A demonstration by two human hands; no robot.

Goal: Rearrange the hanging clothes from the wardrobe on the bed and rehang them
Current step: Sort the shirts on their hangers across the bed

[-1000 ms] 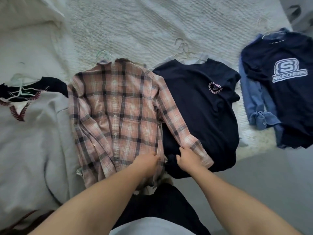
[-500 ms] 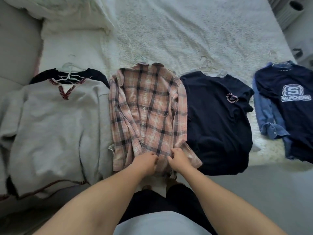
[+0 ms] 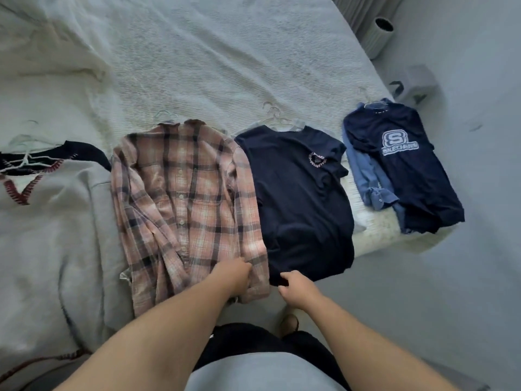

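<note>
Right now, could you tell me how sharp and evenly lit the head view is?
Head view: soft, cool, dim light with no glare; wide-angle bending toward the edges; the plaid shirt and SKECHERS print read clearly, while the grey sweatshirt at the left edge is smeared.

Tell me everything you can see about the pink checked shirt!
The pink checked shirt lies flat on the bed, front up and buttoned, on a pale hanger. It looks like soft flannel, pink with dark stripes, a collar and chest pocket. The left hand holds its sleeve cuff near the hem. It lies between a grey sweater and a navy T-shirt.
</note>
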